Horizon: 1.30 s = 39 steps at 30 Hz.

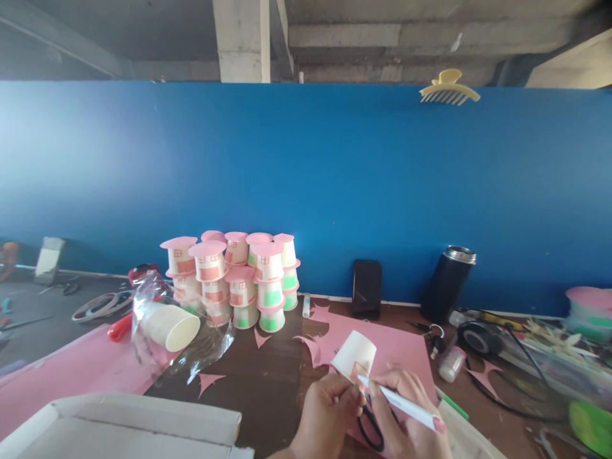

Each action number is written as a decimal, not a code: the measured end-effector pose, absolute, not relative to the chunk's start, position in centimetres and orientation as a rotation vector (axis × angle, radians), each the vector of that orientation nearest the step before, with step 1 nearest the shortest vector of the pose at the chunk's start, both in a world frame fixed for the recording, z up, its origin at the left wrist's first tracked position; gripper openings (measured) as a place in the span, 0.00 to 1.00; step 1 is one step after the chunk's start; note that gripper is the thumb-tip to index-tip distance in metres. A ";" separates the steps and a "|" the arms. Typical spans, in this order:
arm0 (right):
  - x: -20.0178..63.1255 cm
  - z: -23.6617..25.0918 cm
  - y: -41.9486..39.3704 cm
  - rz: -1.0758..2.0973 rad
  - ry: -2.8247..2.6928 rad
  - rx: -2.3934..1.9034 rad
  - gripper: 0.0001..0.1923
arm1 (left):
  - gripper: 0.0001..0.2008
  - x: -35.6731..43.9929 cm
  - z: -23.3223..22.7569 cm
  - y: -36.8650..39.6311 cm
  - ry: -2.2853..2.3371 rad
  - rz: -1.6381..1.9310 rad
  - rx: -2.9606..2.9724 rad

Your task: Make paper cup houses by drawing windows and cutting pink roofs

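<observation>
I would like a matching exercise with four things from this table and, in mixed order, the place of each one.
Things:
1. paper cup
2. phone
3. hair clip
4. sleeve of cups

Places:
A. on top of the blue wall
B. held in the left hand
C. lying on its side in clear plastic
D. leaning against the blue wall

Pairs: 1-B, 2-D, 3-A, 4-C
</observation>
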State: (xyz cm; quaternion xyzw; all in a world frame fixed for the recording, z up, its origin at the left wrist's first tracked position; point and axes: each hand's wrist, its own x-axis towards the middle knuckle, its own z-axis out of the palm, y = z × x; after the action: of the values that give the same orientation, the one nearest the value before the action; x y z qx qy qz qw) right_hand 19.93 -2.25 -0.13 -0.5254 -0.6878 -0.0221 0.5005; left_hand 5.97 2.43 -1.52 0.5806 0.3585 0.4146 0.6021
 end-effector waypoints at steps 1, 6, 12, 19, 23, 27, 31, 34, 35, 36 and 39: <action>19.9 -0.1 -2.2 -0.057 -1.661 -1.276 0.02 | 0.15 6.0 -1.5 2.4 0.840 0.958 1.338; 20.0 0.0 -2.2 -0.061 -1.666 -1.276 0.02 | 0.15 6.0 -1.2 2.2 0.849 0.937 1.303; 19.9 0.1 -2.2 -0.072 -1.664 -1.281 0.02 | 0.15 6.0 -1.4 2.3 0.840 0.943 1.307; 20.0 0.0 -2.2 -0.081 -1.647 -1.293 0.03 | 0.17 6.1 -1.8 2.3 0.861 0.916 1.276; 19.9 0.1 -2.1 -0.094 -1.652 -1.284 0.02 | 0.18 6.3 -2.3 2.4 0.842 0.924 1.239; 19.9 0.1 -2.1 -0.094 -1.651 -1.284 0.03 | 0.17 6.3 -2.3 2.3 0.844 0.926 1.231; 19.9 0.2 -2.1 -0.090 -1.652 -1.293 0.04 | 0.17 6.1 -2.0 2.2 0.868 0.933 1.283; 19.9 0.2 -2.1 -0.086 -1.659 -1.289 0.03 | 0.17 6.0 -1.9 2.2 0.854 0.929 1.272; 19.9 0.2 -2.1 -0.086 -1.667 -1.285 0.02 | 0.17 6.0 -1.9 2.2 0.845 0.929 1.266; 19.9 0.1 -2.1 -0.087 -1.675 -1.280 0.02 | 0.17 6.1 -1.9 2.2 0.842 0.929 1.262; 19.9 0.1 -2.0 -0.097 -1.680 -1.286 0.02 | 0.17 6.2 -1.8 2.2 0.850 0.927 1.257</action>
State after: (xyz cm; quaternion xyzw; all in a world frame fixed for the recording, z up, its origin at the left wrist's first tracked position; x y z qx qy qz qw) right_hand 19.95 -2.03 0.08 -0.5294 -0.6914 -0.0398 0.4899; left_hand 6.16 2.20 -1.82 0.5488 0.3713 0.4047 0.6302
